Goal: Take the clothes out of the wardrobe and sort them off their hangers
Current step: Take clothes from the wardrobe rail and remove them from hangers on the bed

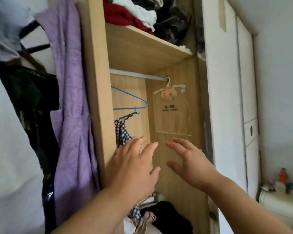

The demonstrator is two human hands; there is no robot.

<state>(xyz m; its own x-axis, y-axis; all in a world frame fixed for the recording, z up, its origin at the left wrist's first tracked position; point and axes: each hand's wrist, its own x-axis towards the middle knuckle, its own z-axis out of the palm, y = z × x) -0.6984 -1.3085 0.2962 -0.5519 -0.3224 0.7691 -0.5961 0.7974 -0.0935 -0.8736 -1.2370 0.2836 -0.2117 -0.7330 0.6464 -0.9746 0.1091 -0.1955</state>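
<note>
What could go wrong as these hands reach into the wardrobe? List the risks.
1. The checked garment hangs by a thin strap hooked on the blue hanger; a tug by the left hand could drop it onto the clothes pile below.
2. The right hand, fingers spread, could snag the clear hanging bag above it.

The left grip (134, 168) and the right grip (194, 164) are bare human hands with plump, short fingers. The left forearm (95, 210) and right forearm (243, 205) are bare too, uncovered to the near edge.
</note>
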